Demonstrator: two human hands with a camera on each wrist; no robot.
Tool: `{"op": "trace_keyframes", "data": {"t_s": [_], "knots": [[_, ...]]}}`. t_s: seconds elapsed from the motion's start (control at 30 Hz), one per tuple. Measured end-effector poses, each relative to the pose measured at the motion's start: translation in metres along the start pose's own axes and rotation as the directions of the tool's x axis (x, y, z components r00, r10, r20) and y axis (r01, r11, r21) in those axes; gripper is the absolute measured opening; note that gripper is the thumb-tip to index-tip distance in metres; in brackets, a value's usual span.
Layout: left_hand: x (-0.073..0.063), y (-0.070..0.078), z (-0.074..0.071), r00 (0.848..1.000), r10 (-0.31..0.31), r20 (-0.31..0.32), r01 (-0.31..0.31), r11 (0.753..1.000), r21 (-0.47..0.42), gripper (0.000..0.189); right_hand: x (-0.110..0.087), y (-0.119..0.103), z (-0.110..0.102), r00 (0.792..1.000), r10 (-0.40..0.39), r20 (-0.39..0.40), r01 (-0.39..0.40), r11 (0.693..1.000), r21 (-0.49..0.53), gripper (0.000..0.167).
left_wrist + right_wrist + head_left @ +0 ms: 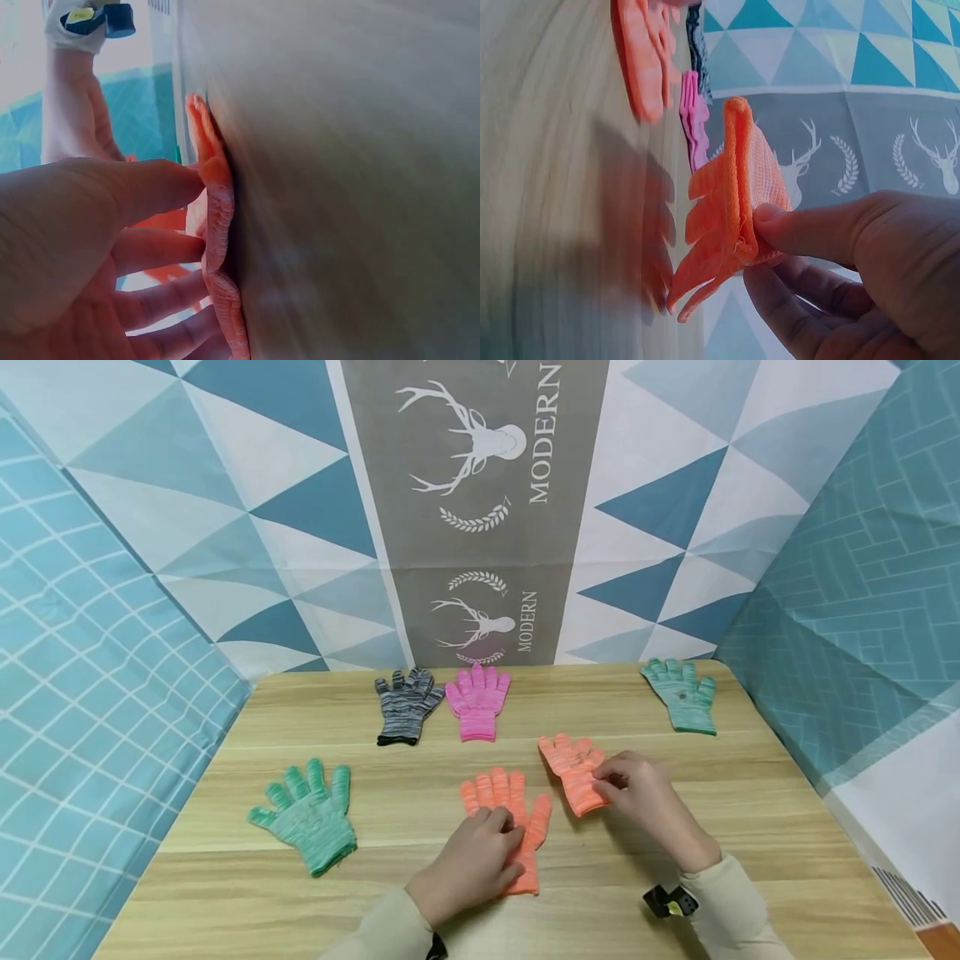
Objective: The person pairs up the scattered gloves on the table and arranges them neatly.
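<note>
An orange knit glove [534,860] lies flat on the table, fingers pointing away from me. My left hand [472,858] rests on it; in the left wrist view its thumb and fingertips touch the upper face of that glove [219,214]. To the right, my right hand [637,789] pinches the cuff of a second orange glove [576,768] between thumb and fingers. The right wrist view shows this glove's [739,165] cuff raised off the table, with its fingers hanging down toward the surface.
A green glove [309,818] lies at the left of the wooden table [405,868]. Along the back are a black-and-grey glove [405,706], a pink glove [478,703] and another green glove [682,695] at the right. Patterned cloth walls [480,535] border the table.
</note>
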State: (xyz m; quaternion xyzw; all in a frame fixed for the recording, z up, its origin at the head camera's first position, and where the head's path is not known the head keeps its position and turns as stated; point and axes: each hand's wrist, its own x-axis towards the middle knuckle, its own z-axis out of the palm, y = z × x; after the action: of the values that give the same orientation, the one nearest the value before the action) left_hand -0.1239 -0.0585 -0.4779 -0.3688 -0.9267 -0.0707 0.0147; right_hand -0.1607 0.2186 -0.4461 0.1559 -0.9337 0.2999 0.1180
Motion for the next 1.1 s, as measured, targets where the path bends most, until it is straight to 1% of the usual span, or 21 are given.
{"op": "trace_keyframes", "data": {"t_s": [0.03, 0.1, 0.17, 0.23, 0.33, 0.4, 0.53, 0.63, 0.7, 0.83, 1.0, 1.1], "knots": [[0.001, 0.002, 0.0, 1.0, -0.002, 0.009, 0.002, 1.0, 0.016, 0.036, 0.0, -0.001, 0.001, 1.0, -0.004, -0.001, 0.004, 1.0, 0.002, 0.01], [0.003, 0.005, -0.001, 0.999, -0.008, 0.031, 0.007, 1.0, 0.017, 0.043, 0.0, -0.004, 0.004, 1.0, -0.012, 0.001, 0.012, 1.0, 0.003, 0.011], [0.004, 0.006, -0.002, 0.999, -0.013, 0.047, 0.013, 1.0, -0.011, 0.047, 0.0, -0.006, 0.006, 1.0, -0.028, -0.002, 0.028, 1.0, 0.006, 0.011], [0.003, 0.004, -0.005, 0.999, -0.02, 0.047, 0.023, 0.998, -0.058, 0.049, 0.0, -0.008, 0.008, 0.999, -0.051, -0.007, 0.051, 0.999, 0.011, 0.011], [-0.003, -0.001, -0.01, 0.999, -0.048, 0.011, 0.049, 0.99, -0.132, 0.046, 0.0, -0.012, 0.009, 0.997, -0.082, -0.015, 0.083, 0.996, 0.024, 0.012], [-0.008, -0.006, -0.014, 0.997, -0.078, -0.02, 0.074, 0.985, -0.157, 0.042, 0.0, -0.015, 0.009, 0.995, -0.095, -0.016, 0.095, 0.995, 0.035, 0.011], [-0.02, -0.017, -0.021, 0.987, -0.133, -0.089, 0.118, 0.981, -0.157, 0.034, 0.002, -0.023, 0.009, 0.994, -0.108, -0.008, 0.108, 0.993, 0.048, 0.011], [-0.027, -0.023, -0.021, 0.98, -0.161, -0.113, 0.145, 0.98, -0.139, 0.033, 0.003, -0.029, 0.01, 0.992, -0.13, -0.003, 0.13, 0.99, 0.061, 0.011], [-0.031, -0.026, -0.021, 0.979, -0.173, -0.112, 0.157, 0.978, -0.134, 0.033, 0.004, -0.033, 0.012, 0.989, -0.148, -0.004, 0.148, 0.987, 0.064, 0.012], [-0.037, -0.029, -0.021, 0.979, -0.188, -0.08, 0.174, 0.973, -0.149, 0.035, 0.004, -0.039, 0.018, 0.981, -0.194, -0.009, 0.194, 0.979, 0.058, 0.014], [-0.04, -0.033, -0.021, 0.985, -0.17, -0.038, 0.161, 0.971, -0.175, 0.041, 0.0, -0.046, 0.026, 0.974, -0.227, 0.02, 0.225, 0.97, 0.094, 0.012], [-0.04, -0.034, -0.021, 0.986, -0.164, 0.001, 0.161, 0.969, -0.188, 0.043, -0.002, -0.049, 0.032, 0.97, -0.241, 0.039, 0.235, 0.964, 0.121, 0.012]]}}
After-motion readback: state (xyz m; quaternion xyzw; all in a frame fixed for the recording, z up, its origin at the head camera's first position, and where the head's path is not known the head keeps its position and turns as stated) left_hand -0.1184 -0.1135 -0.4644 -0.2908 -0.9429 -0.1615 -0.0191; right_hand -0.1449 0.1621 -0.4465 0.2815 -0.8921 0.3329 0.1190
